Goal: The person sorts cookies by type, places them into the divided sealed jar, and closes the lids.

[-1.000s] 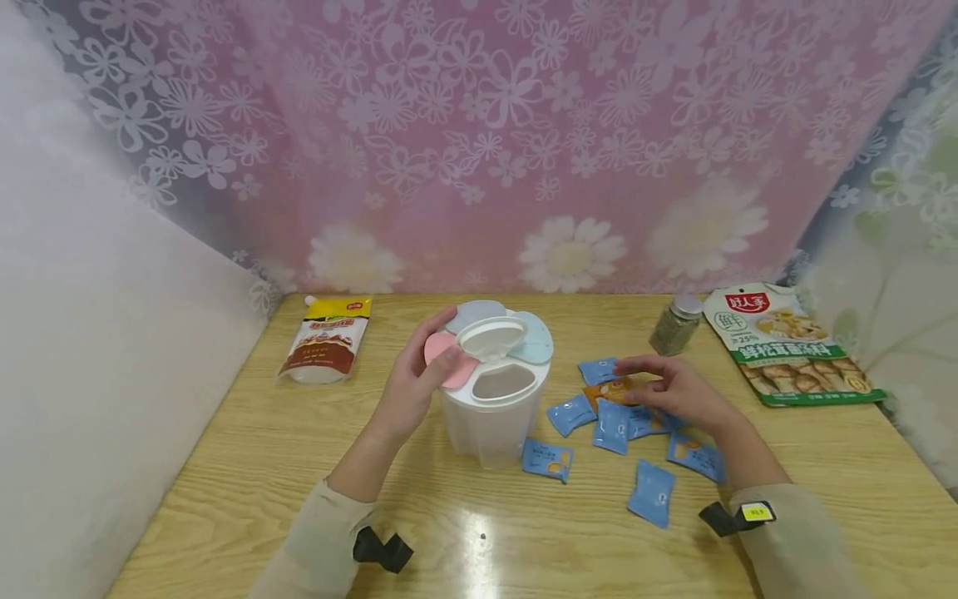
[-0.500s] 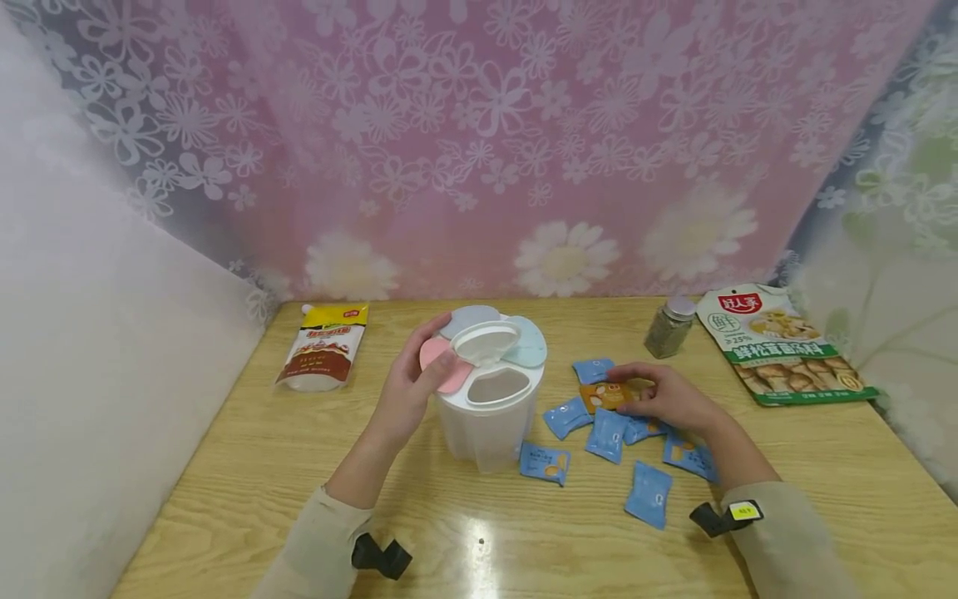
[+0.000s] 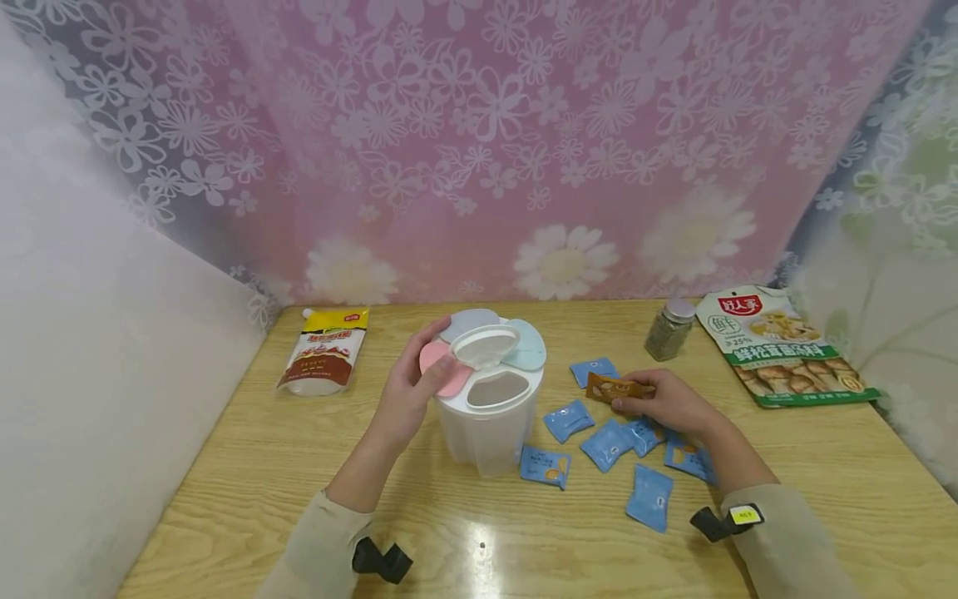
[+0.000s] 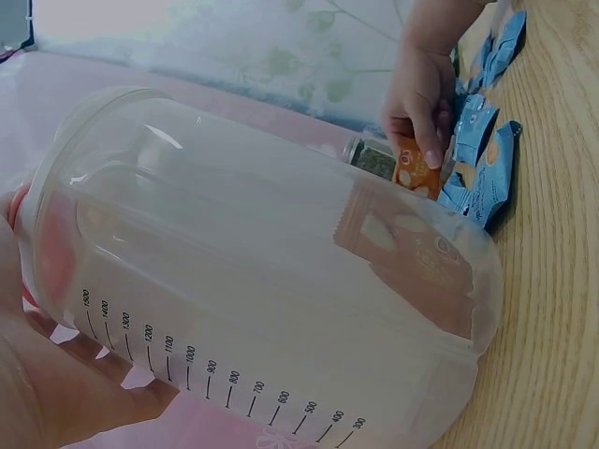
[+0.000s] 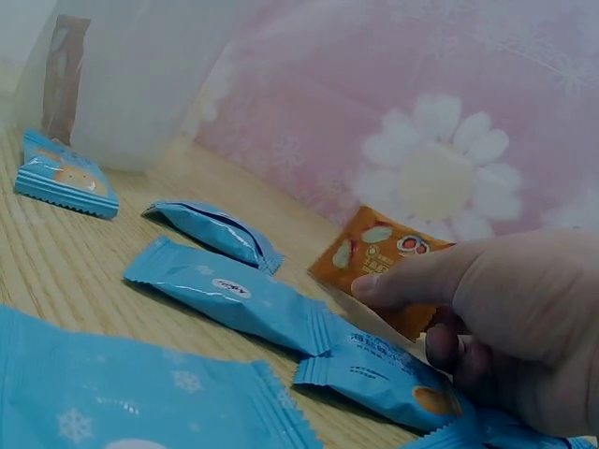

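A frosted storage canister (image 3: pixel 486 437) with a divided lid stands upright on the table. Its white flap (image 3: pixel 486 343) is raised over an opening at the front; pink, grey and pale blue flaps lie closed. My left hand (image 3: pixel 404 395) grips the canister at the lid, thumb on the pink flap. Through the wall, an orange snack packet (image 4: pixel 412 262) shows inside near the bottom. To the right, my right hand (image 3: pixel 674 403) pinches another orange snack packet (image 5: pixel 374 262) between thumb and fingers, above several blue snack packets (image 3: pixel 608 445) spread on the wood.
A white, yellow and brown spouted pouch (image 3: pixel 322 353) lies at the back left. Back right, a small glass jar of dried herbs (image 3: pixel 669 331) stands beside a large green-and-white seasoning bag (image 3: pixel 786 345). A pink flowered cloth (image 3: pixel 479 166) hangs behind the table.
My right hand has taken hold of the orange packet and tipped it up off the pile. A few blue packets beneath have shifted. The left hand stays on the canister.
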Demonstrator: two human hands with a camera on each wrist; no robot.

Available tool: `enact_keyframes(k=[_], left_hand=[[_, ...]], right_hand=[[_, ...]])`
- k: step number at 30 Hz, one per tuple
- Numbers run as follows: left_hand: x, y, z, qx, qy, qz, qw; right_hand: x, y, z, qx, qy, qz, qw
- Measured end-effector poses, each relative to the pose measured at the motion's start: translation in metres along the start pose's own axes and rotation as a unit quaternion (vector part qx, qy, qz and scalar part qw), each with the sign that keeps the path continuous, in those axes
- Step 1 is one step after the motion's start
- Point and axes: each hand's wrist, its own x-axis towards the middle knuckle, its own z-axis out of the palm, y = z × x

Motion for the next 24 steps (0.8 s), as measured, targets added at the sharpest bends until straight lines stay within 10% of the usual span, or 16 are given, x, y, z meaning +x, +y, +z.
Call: enact_keyframes(k=[13,24], left_hand=[[0.001,0.002,0.001,-0.004,0.000,0.001,1.0000],[0.000,-0.001,0.000,0.001,0.005,-0.003,1.0000]], right_hand=[[-0.007,-0.019,-0.007,0.101,0.034,0.020,0.9941],[-0.014,-0.043,-0.009,0.141,0.049,-0.060,0.9869]])
